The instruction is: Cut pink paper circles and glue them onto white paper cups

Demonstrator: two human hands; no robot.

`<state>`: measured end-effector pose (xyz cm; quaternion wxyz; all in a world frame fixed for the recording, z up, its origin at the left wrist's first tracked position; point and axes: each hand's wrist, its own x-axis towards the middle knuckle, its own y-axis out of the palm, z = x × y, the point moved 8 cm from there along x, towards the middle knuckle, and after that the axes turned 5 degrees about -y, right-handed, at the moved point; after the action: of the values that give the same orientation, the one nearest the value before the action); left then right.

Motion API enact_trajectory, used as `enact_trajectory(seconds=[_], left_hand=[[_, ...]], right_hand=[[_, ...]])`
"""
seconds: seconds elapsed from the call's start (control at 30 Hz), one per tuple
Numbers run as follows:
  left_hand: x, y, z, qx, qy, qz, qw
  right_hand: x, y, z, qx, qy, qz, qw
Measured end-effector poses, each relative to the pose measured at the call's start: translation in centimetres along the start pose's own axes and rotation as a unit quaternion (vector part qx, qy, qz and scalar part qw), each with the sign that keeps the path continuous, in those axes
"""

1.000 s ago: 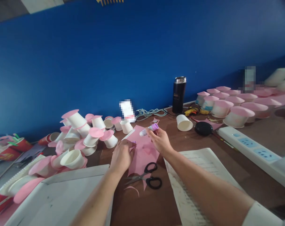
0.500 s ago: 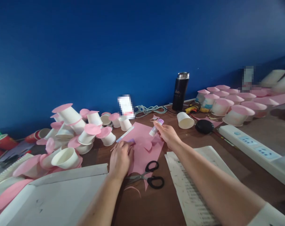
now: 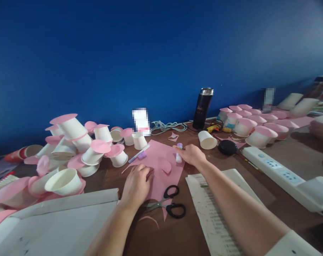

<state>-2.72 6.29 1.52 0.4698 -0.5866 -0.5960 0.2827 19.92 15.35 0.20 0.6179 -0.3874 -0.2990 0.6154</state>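
Observation:
My right hand (image 3: pixel 192 154) is closed on a glue stick (image 3: pixel 179 156) with a white body and purple end, close above the right part of a pink paper sheet (image 3: pixel 157 154). My left hand (image 3: pixel 137 183) rests on the sheet's left side, fingers loosely bent, apparently holding nothing; the fingertips are partly hidden. Just beyond it lies a purple cap (image 3: pixel 142 155) beside a slim pale stick (image 3: pixel 138 153). A small pink cutout with a curved edge (image 3: pixel 166 166) is on the sheet between my hands. Black-handled scissors (image 3: pixel 172 204) lie with blades partly under my left wrist.
White paper cups with pink discs (image 3: pixel 96 147) pile up at left; more cups with pink tops (image 3: pixel 261 135) stand at right. A black flask (image 3: pixel 203 108), a tipped cup (image 3: pixel 207 140), a power strip (image 3: pixel 278 174), printed paper (image 3: pixel 217 213) and a white box (image 3: pixel 65 224) surround the sheet.
My left hand has let go of the purple cap, which now lies on the sheet's left edge. My right hand has turned the glue stick more upright. The view has shifted slightly right.

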Motion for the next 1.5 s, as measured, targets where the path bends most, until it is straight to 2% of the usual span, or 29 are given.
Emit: enact_trajectory(seconds=[0.23, 0.37, 0.43, 0.53, 0.6, 0.7, 0.93, 1.07, 1.3, 1.5], left_hand=[[-0.1, 0.1, -0.2, -0.008, -0.011, 0.019, 1.000], [0.0, 0.2, -0.2, 0.007, -0.010, 0.021, 1.000], [0.0, 0.2, -0.2, 0.019, -0.006, 0.014, 1.000], [0.0, 0.2, -0.2, 0.031, -0.006, 0.015, 0.999], [0.0, 0.2, -0.2, 0.038, -0.013, 0.024, 0.999], [0.1, 0.1, -0.2, 0.046, -0.020, 0.031, 0.998], [0.0, 0.0, -0.4, 0.060, -0.005, 0.023, 0.998], [-0.1, -0.2, -0.4, 0.043, -0.006, 0.011, 0.999], [-0.3, -0.5, -0.6, 0.039, -0.005, 0.007, 0.999], [-0.3, -0.8, -0.7, 0.030, -0.006, -0.004, 1.000]], right_hand=[[-0.6, -0.3, 0.1, -0.053, -0.011, 0.015, 0.998], [-2.0, -2.7, 1.3, -0.089, -0.029, -0.058, 0.994], [-3.0, -3.3, 2.5, -0.069, -0.064, -0.081, 0.992], [-4.2, -1.6, 4.5, -0.047, -0.134, -0.004, 0.990], [-4.7, -0.5, 5.2, -0.057, -0.161, 0.016, 0.985], [-5.2, 0.5, 5.8, -0.071, -0.170, 0.002, 0.983], [-5.9, 1.7, 6.5, -0.059, -0.157, 0.015, 0.986], [-5.7, 2.2, 6.2, -0.024, -0.161, 0.020, 0.987], [-5.0, 3.3, 6.1, 0.100, -0.221, 0.055, 0.969], [-5.1, 3.4, 6.6, 0.125, -0.227, 0.053, 0.964]])
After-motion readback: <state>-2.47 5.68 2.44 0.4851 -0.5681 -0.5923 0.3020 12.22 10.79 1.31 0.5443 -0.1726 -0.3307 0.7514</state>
